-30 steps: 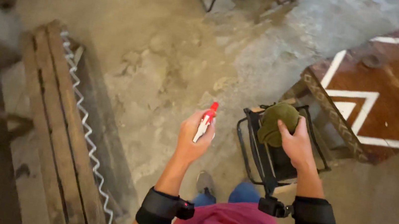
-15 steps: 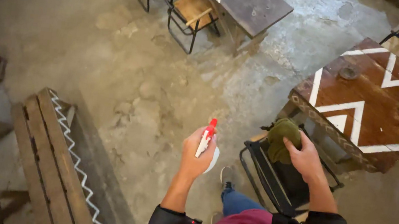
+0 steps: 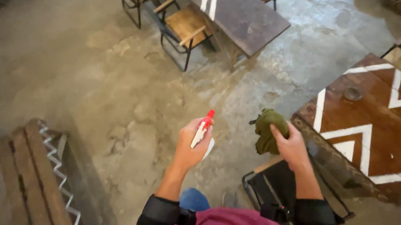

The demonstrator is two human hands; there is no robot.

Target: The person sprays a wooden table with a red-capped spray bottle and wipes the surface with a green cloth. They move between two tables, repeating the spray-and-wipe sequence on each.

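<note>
My left hand (image 3: 192, 144) grips a spray bottle (image 3: 203, 128) with a red nozzle and white trigger, held out over the concrete floor. My right hand (image 3: 291, 147) clutches a bunched olive-green cloth (image 3: 268, 128) just above a black metal chair (image 3: 276, 194) and close to the near corner of a brown table (image 3: 379, 133) painted with white chevrons. Both wrists wear black bands.
Another patterned dark table (image 3: 233, 5) stands at the top, with two wooden-seat chairs (image 3: 183, 25) beside it. A wooden bench (image 3: 34, 179) with a white zigzag edge lies at the lower left. Stained concrete floor (image 3: 114, 77) spreads between them.
The view has tilted up and forward, bringing the far table and chairs into sight. Both hands have kept their hold and shifted slightly relative to the black chair.
</note>
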